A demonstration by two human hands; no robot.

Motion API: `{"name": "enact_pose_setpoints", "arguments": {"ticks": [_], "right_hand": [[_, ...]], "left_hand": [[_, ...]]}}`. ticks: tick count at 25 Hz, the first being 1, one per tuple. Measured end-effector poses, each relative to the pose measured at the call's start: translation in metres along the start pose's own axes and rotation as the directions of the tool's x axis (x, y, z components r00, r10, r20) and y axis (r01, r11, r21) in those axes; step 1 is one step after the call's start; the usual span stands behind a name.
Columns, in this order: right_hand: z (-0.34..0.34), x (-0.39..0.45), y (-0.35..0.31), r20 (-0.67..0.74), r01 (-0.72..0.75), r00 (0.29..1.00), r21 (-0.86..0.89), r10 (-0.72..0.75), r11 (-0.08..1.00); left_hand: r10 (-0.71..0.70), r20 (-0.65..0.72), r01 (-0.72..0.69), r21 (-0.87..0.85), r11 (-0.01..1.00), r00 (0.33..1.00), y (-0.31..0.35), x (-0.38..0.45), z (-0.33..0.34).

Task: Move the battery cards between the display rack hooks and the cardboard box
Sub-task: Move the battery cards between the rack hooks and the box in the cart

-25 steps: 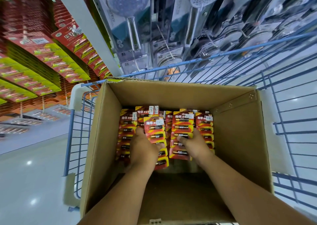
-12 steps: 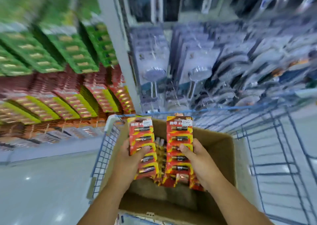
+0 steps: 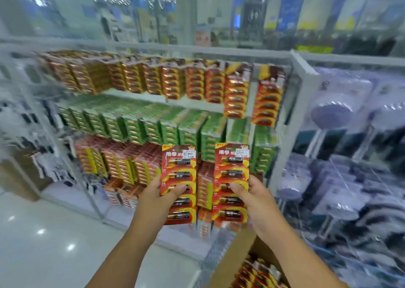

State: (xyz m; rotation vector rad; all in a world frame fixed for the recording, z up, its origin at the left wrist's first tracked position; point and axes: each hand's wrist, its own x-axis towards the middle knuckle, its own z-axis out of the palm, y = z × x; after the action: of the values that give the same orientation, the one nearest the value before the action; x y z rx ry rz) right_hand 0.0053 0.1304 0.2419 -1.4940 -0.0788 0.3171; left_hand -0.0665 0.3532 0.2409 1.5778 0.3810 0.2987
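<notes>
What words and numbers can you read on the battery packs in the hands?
"南孚" – top of the left card and the right card.
"12.00" – white price sticker on the left card; the same on the right one.
"5号" – beside the batteries.
Rack cards: too blurred to read.
</notes>
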Motion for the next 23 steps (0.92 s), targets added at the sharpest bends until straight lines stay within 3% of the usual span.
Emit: {"name": "enact_pose_setpoints", "arguments": {"ticks": [9,15,23], "right_hand": [[0.246,0.022,-0.058,0.051,0.115,0.992,0.013,-0.116,0.993],[0.323,0.053,-0.087,0.016,0.164,0.986,0.029,-0.164,0.986],[0.378,0.151,-0.107,0.008,0.214,0.977,0.01,-0.214,0.977]], "left_hand": [[0.145,-0.071,-0.146,0.0,0.989,0.987,0.067,0.059,-0.23],[0.193,-0.038,-0.192,0.033,0.981,0.98,0.092,0.111,-0.293],[0.187,-0.032,-0.189,-0.045,0.981,0.982,0.113,0.214,-0.319]]}}
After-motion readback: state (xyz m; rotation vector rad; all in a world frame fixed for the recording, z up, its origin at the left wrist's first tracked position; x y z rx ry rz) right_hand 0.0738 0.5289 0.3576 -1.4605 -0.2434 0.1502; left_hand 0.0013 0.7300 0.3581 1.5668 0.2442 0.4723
